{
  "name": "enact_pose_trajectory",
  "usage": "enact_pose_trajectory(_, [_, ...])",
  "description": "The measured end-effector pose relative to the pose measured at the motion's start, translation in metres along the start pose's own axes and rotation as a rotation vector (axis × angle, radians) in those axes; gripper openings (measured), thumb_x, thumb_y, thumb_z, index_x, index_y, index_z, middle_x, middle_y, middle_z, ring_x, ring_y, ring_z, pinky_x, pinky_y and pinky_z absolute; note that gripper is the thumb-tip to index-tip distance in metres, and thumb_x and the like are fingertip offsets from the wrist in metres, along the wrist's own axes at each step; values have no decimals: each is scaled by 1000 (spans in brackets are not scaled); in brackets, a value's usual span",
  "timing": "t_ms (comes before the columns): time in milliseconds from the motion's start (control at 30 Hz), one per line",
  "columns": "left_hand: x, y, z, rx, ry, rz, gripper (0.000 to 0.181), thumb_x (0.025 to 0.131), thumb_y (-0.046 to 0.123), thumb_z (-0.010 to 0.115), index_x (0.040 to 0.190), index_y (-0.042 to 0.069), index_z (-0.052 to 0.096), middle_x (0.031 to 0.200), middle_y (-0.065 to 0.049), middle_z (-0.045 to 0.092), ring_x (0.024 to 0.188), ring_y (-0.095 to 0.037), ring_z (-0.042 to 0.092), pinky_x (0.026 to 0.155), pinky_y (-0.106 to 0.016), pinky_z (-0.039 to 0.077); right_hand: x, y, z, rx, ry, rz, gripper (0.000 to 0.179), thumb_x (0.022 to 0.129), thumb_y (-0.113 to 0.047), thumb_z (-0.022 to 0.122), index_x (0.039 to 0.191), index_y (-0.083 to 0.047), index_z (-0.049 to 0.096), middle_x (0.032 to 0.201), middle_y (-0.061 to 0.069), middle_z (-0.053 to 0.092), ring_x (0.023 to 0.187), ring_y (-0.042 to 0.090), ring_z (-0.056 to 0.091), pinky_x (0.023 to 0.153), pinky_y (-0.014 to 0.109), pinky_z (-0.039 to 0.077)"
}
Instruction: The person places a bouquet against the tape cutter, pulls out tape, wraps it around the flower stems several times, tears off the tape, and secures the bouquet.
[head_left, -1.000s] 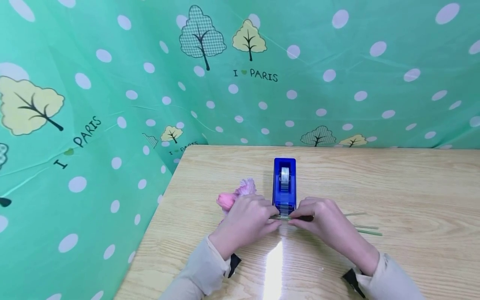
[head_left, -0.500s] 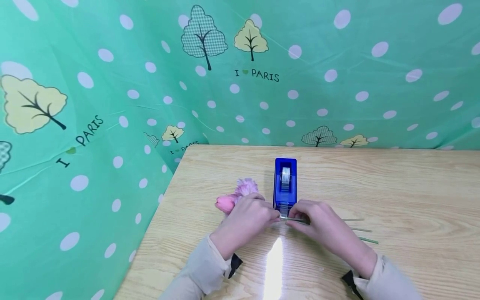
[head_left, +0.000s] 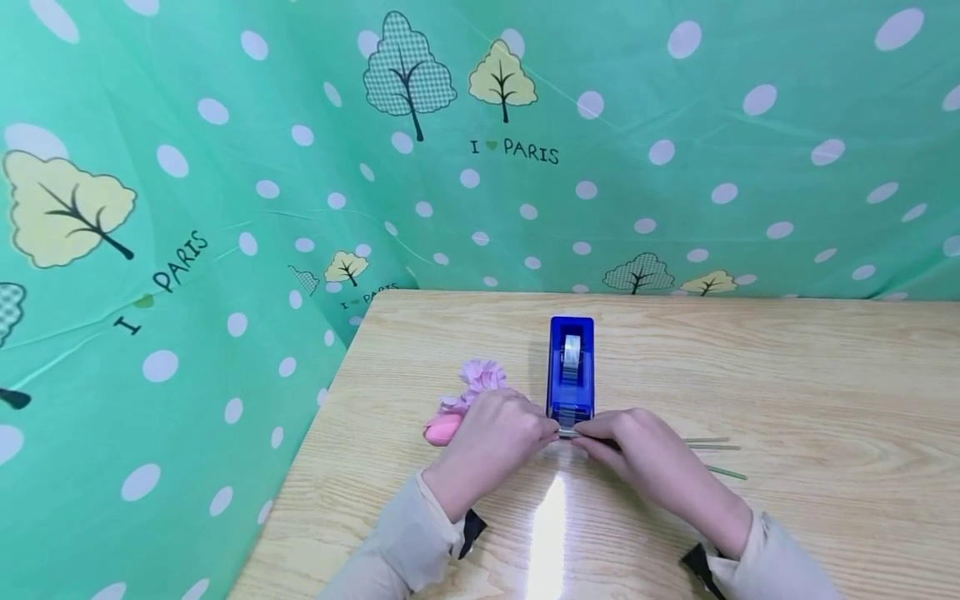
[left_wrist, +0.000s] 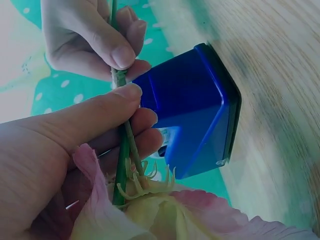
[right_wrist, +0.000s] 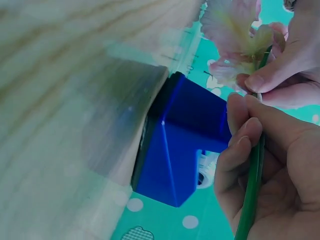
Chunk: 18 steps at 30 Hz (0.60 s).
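A bunch of flowers with a pink bud (head_left: 442, 429) and ruffled light purple blooms (head_left: 483, 375) lies sideways, blooms to the left. My left hand (head_left: 491, 433) pinches its stems (left_wrist: 121, 167) just below the blooms, thumb on top in the left wrist view. Close beside it, my right hand (head_left: 648, 446) pinches the same stems between thumb and fingers. Past that hand, several thin stem ends (head_left: 726, 472) stick out to the right. A blue tape dispenser (head_left: 556, 392) stands right behind the fingertips, its cutting end toward them. Around the stems, the hands hide any tape.
The dispenser carries a roll of clear tape (head_left: 572, 354). All this is on a light wooden table (head_left: 810, 375), with a bright glare streak in front of the hands. A green dotted cloth (head_left: 675, 183) hangs behind and to the left.
The bunch has turned about its stems: the pink bud has come down toward me and the stem ends have shifted. My left fingertips have closed together, while the dispenser has stayed put.
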<state>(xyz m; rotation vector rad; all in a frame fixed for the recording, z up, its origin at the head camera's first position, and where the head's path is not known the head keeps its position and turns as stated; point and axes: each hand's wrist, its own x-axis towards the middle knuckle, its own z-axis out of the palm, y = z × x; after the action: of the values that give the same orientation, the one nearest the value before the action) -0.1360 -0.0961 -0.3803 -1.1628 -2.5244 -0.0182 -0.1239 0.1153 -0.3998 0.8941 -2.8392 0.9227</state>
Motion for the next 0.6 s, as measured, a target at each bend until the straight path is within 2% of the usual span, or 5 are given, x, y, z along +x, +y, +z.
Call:
enact_pose_trajectory(133, [0, 2, -4, 3, -8, 5, 19, 88, 34, 75, 70, 29, 73, 59, 17, 61, 51, -1, 41, 49, -15, 36, -2, -2, -3, -63, 5, -30, 12, 91, -15, 72, 100, -13, 79, 91, -4, 76, 82, 10, 72, 72, 27, 60])
enact_pose_trajectory(367, [0, 4, -6, -5, 2, 10, 18, 87, 37, 74, 72, 27, 74, 61, 17, 63, 53, 0, 52, 52, -17, 42, -3, -6, -10, -71, -2, -64, 10, 89, -13, 73, 97, -12, 79, 87, -4, 76, 78, 8, 71, 69, 24, 59])
enact_pose_trajectory(500, [0, 5, -7, -11, -7, 1, 14, 87, 36, 75, 77, 26, 76, 66, 16, 67, 55, 0, 56, 53, -15, 45, -2, -7, -11, -17, -25, -33, 9, 92, -17, 71, 95, -13, 79, 85, -5, 75, 74, 3, 68, 67, 22, 58])
enact_pose_trajectory(600, [0, 5, -6, -6, -9, -5, 11, 86, 34, 76, 79, 26, 76, 66, 16, 68, 55, 0, 55, 52, -14, 44, -1, -7, -8, 54, -34, 21, 17, 97, -27, 66, 92, -16, 78, 79, -10, 72, 67, -4, 61, 63, 21, 54])
